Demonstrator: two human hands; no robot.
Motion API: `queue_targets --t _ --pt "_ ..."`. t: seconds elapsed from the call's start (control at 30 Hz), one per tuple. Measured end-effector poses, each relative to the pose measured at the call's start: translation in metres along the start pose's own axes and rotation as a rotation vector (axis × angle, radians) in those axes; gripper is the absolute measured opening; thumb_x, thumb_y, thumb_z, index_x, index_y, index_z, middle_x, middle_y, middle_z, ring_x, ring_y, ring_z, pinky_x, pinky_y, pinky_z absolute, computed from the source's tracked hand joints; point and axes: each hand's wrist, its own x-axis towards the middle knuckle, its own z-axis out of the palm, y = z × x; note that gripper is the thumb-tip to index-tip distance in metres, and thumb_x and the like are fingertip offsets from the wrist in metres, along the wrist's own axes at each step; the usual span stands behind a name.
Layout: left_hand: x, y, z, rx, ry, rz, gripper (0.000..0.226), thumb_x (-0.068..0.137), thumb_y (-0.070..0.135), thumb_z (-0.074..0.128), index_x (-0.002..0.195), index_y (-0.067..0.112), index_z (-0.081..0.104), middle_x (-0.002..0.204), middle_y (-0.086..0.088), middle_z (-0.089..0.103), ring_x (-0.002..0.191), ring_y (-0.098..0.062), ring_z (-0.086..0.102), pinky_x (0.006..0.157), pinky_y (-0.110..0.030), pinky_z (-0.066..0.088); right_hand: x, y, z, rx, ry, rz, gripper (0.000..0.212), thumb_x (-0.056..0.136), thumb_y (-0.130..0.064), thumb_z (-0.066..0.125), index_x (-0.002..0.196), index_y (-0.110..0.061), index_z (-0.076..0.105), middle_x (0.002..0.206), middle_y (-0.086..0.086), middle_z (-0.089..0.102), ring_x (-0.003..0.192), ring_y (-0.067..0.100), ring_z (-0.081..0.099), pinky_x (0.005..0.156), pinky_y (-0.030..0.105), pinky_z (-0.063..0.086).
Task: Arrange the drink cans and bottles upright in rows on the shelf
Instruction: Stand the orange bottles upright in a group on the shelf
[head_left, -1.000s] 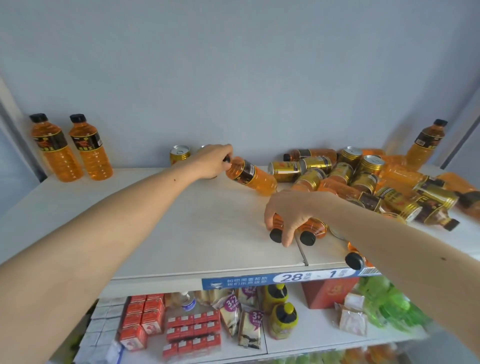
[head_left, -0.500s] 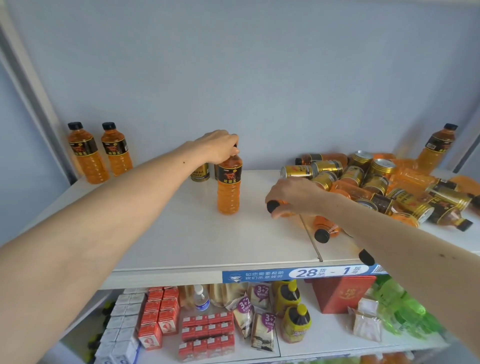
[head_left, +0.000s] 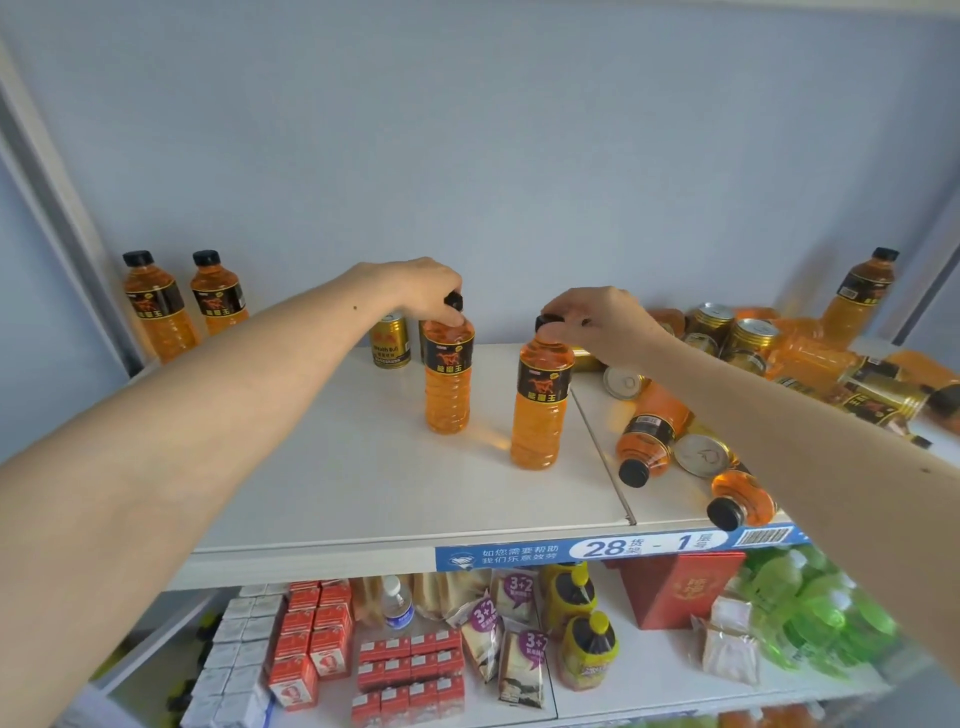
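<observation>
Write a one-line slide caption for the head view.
Left hand and right hand each hold an upright orange bottle by its cap on the shelf, toppled cans and bottles beside.

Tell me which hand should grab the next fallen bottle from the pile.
Probably the right hand. It holds a bottle standing beside the pile, and a fallen bottle lies just below its forearm. The left hand, on the other bottle, sits farther away.

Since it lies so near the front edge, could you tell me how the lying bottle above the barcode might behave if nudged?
The lying orange bottle would probably roll: it is round and on its side. Its cap overhangs the shelf edge, so it may drop off. It looks full, so probably heavy.
</observation>
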Motion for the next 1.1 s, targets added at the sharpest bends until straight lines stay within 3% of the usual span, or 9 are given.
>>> queue_targets --t 0.13,0.27,0.53,0.77,0.97,1.1 --pt "-0.002 -0.001 -0.002 0.028 -0.031 -0.023 0.045 0.094 0.048 0.05 0.117 0.01 0.053 0.095 -0.003 0.058 0.085 -0.02 0.058 0.058 -0.026 0.042 0.008 -0.011 0.0 -0.223 -0.146 -0.045 0.041 0.085 -0.047 0.063 0.115 -0.019 0.063 0.1 -0.006 0.064 0.086 0.011 0.055 0.059 0.015 0.037" --pt "-0.009 -0.008 -0.004 0.04 -0.057 -0.019 0.044 0.095 0.048 0.047 0.115 0.009 0.053 0.097 -0.005 0.058 0.086 -0.022 0.058 0.062 -0.029 0.045 0.018 -0.016 -0.001 -0.314 -0.208 -0.064 0.044 0.086 -0.051 0.06 0.111 -0.014 0.063 0.091 -0.004 0.058 0.084 0.015 0.053 0.058 0.02 0.037" --pt "-0.038 -0.049 -0.006 0.047 -0.11 -0.079 0.043 0.097 0.045 0.045 0.111 0.006 0.056 0.101 -0.009 0.061 0.092 -0.025 0.059 0.069 -0.033 0.044 0.055 -0.044 0.019 -0.327 -0.267 -0.182 0.039 0.086 -0.05 0.059 0.104 -0.016 0.065 0.086 -0.004 0.058 0.082 0.013 0.052 0.057 0.019 0.036" --pt "-0.077 -0.111 0.004 0.027 -0.012 -0.218 0.039 0.097 0.041 0.049 0.115 0.007 0.053 0.097 -0.006 0.056 0.088 -0.023 0.055 0.067 -0.031 0.042 0.103 -0.1 0.058 -0.244 -0.281 -0.27 0.032 0.085 -0.045 0.062 0.096 -0.015 0.066 0.083 -0.003 0.059 0.08 0.015 0.052 0.056 0.02 0.035" --pt "-0.092 -0.171 0.02 0.01 0.074 -0.279 0.036 0.096 0.036 0.052 0.116 0.006 0.053 0.104 -0.01 0.058 0.092 -0.024 0.056 0.077 -0.037 0.049 0.143 -0.148 0.1 -0.156 -0.244 -0.234 0.027 0.086 -0.038 0.064 0.098 -0.014 0.065 0.087 -0.002 0.058 0.082 0.015 0.052 0.054 0.017 0.033" --pt "-0.088 -0.212 0.028 -0.001 0.115 -0.254 0.034 0.096 0.034 0.052 0.114 0.005 0.053 0.106 -0.012 0.057 0.093 -0.025 0.056 0.076 -0.037 0.047 0.172 -0.174 0.127 -0.16 -0.209 -0.173 0.028 0.087 -0.033 0.064 0.104 -0.011 0.065 0.093 0.002 0.06 0.085 0.017 0.052 0.056 0.019 0.035"
